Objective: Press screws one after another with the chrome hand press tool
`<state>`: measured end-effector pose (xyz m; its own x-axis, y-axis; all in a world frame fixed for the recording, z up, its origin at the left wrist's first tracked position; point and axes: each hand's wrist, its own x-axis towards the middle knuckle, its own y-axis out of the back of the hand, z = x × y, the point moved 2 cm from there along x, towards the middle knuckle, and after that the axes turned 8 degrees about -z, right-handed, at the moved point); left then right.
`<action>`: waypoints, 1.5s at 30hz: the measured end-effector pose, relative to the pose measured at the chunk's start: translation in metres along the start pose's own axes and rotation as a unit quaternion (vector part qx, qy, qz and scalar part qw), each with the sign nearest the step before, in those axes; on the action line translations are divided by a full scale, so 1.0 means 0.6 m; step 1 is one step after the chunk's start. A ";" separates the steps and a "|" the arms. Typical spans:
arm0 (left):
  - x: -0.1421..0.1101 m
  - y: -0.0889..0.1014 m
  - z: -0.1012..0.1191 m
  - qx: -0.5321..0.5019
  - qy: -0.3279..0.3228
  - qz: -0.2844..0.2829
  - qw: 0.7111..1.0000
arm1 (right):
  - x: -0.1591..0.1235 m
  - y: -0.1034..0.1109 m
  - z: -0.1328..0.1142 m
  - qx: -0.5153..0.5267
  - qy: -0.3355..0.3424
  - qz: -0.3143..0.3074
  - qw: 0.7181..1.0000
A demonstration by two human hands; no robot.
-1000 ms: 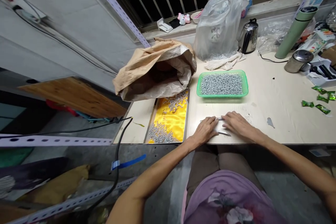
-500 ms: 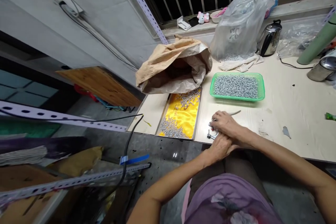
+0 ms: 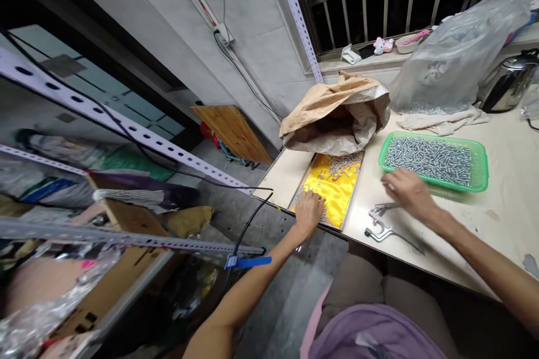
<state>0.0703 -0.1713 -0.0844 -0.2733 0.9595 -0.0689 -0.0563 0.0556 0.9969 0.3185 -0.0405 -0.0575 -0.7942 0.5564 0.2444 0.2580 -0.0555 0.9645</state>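
My left hand (image 3: 309, 212) rests palm down on the near end of a yellow-lined tray (image 3: 337, 182), fingers spread over a pile of small metal screws (image 3: 304, 200). My right hand (image 3: 405, 190) hovers over the pale table, fingers loosely curled, just in front of a green basket (image 3: 482, 171) full of silver screws. A metal plier-like tool (image 3: 384, 226) lies on the table below my right hand, with neither hand on it.
An open brown paper sack (image 3: 337, 115) lies behind the yellow tray. A large clear plastic bag (image 3: 455, 61) and a steel kettle (image 3: 507, 85) stand at the back. Slotted metal shelving (image 3: 126, 134) with clutter fills the left. A black cable (image 3: 248, 224) hangs off the table corner.
Both hands left the metal tool, which now lies alone. My left hand moved left onto the yellow tray; my right moved up toward the green basket. The view swung left.
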 end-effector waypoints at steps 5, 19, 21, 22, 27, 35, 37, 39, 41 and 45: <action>0.045 -0.008 -0.025 0.048 0.025 -0.087 0.995 | -0.024 0.062 0.089 -0.073 -0.165 0.034 0.983; 0.001 -0.006 0.091 -0.391 -0.028 -0.184 0.901 | -0.186 -0.041 -0.065 0.148 -0.100 -0.104 0.978; -0.011 -0.017 0.125 -0.426 -0.027 -0.212 0.879 | -0.192 -0.040 -0.073 0.145 -0.110 -0.107 0.977; -0.013 -0.023 0.138 -0.427 -0.025 -0.218 0.877 | -0.194 -0.040 -0.076 0.141 -0.114 -0.107 0.978; -0.008 -0.040 0.167 -0.374 -0.010 -0.244 0.895 | -0.199 -0.044 -0.085 0.113 -0.140 -0.108 0.978; 0.007 -0.039 0.174 -0.272 -0.027 -0.262 0.925 | -0.198 -0.052 -0.084 0.104 -0.141 -0.113 0.978; 0.011 -0.038 0.174 -0.259 -0.031 -0.274 0.926 | -0.198 -0.052 -0.085 0.103 -0.141 -0.110 0.978; 0.012 -0.038 0.173 -0.258 -0.030 -0.288 0.922 | -0.198 -0.053 -0.088 0.103 -0.139 -0.110 0.979; 0.010 -0.039 0.172 -0.266 -0.017 -0.316 0.910 | -0.198 -0.053 -0.090 0.097 -0.139 -0.122 0.978; -0.003 -0.044 0.168 -0.321 0.016 -0.388 0.864 | -0.193 -0.052 -0.076 0.092 -0.130 -0.148 0.976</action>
<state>0.1688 -0.1467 -0.1067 0.0591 0.6936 -0.7179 -0.7525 0.5035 0.4245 0.3773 -0.1407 -0.1112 -0.6886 0.7185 -0.0979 0.1526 0.2756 0.9491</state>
